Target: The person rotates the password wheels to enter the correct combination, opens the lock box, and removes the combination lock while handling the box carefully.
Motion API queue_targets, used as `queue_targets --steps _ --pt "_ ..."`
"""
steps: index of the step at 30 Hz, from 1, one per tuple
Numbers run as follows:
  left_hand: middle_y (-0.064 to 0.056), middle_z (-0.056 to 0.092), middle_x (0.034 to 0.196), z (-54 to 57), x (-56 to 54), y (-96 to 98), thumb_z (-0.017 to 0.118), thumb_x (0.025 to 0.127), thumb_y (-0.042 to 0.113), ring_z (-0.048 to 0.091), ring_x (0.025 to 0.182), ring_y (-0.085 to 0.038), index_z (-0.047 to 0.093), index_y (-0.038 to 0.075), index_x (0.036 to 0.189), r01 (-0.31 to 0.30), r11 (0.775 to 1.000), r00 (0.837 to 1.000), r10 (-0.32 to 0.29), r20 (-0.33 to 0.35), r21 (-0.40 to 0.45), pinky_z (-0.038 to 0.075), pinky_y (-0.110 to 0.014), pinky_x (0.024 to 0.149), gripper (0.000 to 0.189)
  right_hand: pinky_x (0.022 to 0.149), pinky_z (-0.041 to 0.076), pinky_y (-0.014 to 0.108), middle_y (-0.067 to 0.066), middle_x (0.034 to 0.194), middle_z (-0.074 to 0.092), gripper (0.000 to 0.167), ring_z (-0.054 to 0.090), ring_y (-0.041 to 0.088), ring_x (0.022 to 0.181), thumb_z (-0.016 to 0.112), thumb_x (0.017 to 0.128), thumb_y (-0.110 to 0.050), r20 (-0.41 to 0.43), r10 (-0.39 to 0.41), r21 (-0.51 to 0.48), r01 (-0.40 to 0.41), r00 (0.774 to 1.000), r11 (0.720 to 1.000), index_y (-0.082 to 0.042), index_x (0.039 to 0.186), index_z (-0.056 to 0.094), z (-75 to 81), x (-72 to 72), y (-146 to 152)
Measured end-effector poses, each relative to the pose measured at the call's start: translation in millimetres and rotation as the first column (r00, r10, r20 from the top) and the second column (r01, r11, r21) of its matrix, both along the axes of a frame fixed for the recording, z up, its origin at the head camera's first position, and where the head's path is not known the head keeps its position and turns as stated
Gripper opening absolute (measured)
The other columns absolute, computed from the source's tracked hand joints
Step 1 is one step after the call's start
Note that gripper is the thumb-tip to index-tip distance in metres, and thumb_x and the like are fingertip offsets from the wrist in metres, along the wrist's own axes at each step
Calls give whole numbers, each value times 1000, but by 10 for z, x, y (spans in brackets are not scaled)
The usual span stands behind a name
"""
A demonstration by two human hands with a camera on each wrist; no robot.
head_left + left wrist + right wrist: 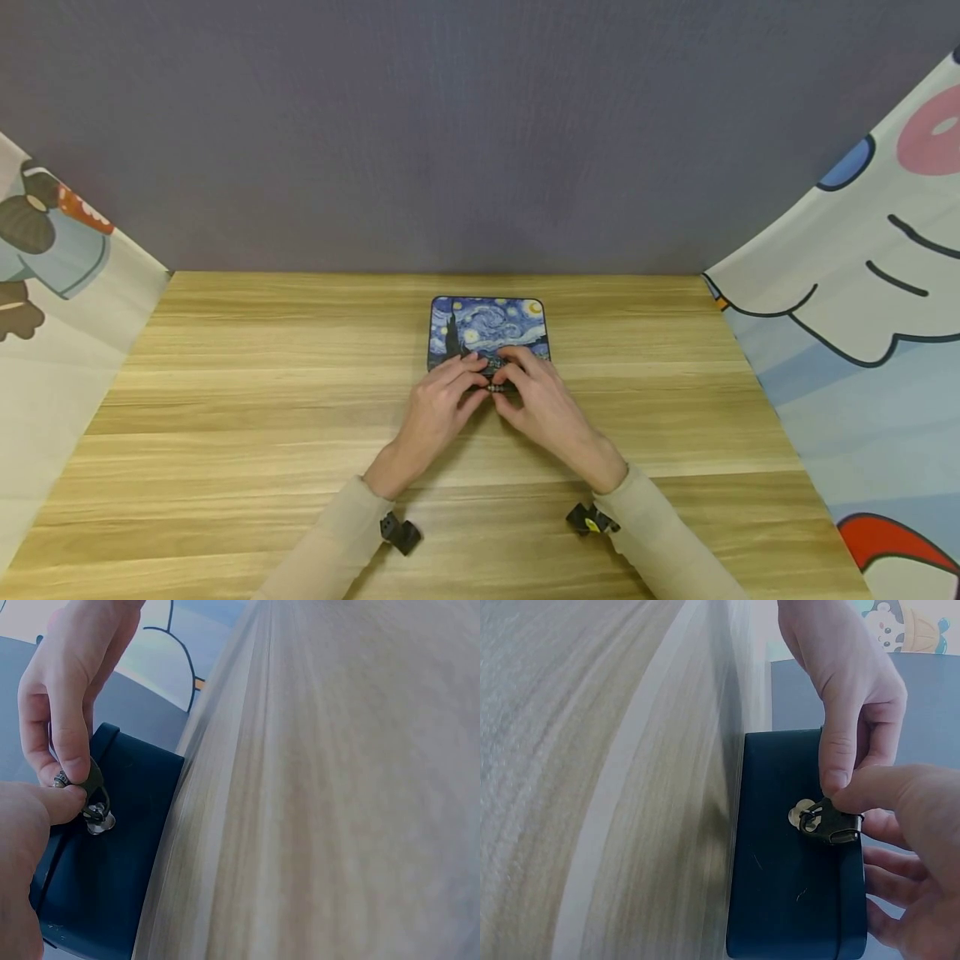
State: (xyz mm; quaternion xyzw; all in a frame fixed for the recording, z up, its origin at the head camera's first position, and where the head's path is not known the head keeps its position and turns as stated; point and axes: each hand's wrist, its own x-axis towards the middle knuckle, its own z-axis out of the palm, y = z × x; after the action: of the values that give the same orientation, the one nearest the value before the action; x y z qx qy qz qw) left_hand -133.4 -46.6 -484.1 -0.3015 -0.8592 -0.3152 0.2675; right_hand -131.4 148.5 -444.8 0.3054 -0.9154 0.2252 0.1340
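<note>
A tin box (487,321) with a swirling night-sky painting on its lid lies on the table, its dark blue front (784,885) turned toward the person. On that front, a small dark bronze padlock (832,825) hangs from a round silver clasp (102,822). My left hand (438,396) pinches the padlock from the left, thumb at its side. From the other side my right hand (543,404) pinches it with thumb and index finger. Both thumb tips nearly meet over the lock. Small metallic wheels show between the fingers in the head view.
The wood-grain table (247,383) spreads around the box. A grey wall panel (480,142) rises behind it, with cartoon-printed curtains (847,333) at both sides. Small black cameras (401,533) sit on the sleeves.
</note>
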Motion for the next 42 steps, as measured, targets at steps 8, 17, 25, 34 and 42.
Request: queue_targets --steps 8,17,25,34,42 --pt "-9 76 118 -5 1 -4 87 84 12 69 120 -26 78 7 96 2 1000 1000 -2 -6 -5 51 -39 113 16 106 54 56 17 131 62 17 65 36 117 84 84 -9 -4 2 -7 -2 1000 1000 -8 97 72 1 3 1" --pt "-9 76 118 -2 0 -4 87 84 12 69 120 -25 78 7 96 3 1000 1000 -3 -4 -5 51 -39 113 16 105 54 56 17 131 62 16 64 36 117 83 85 -10 -8 7 -9 -7 1000 1000 -7 96 72 2 -1 3" --pt "-9 76 118 -6 -1 -2 87 84 12 69 120 -25 78 7 95 -2 1000 1000 2 -11 -5 51 -38 113 15 105 55 55 17 130 62 15 65 36 117 83 85 -10 -19 11 -10 -12 1000 1000 -8 96 72 -1 -5 6" --pt "-8 76 119 -6 0 -1 86 85 14 69 121 -24 78 8 96 -3 1000 1000 3 3 -14 50 -36 114 15 104 55 56 18 130 62 15 65 36 116 83 85 -10 -26 19 -17 -19 999 1000 -8 96 73 0 -7 10" --pt "-8 76 118 -7 -2 -1 86 85 12 69 120 -25 78 8 96 -1 1000 1000 1 -6 -9 51 -38 113 15 104 55 56 18 130 62 15 65 36 116 83 85 -10 -29 20 -14 -21 999 1000 -8 96 73 0 -7 13"
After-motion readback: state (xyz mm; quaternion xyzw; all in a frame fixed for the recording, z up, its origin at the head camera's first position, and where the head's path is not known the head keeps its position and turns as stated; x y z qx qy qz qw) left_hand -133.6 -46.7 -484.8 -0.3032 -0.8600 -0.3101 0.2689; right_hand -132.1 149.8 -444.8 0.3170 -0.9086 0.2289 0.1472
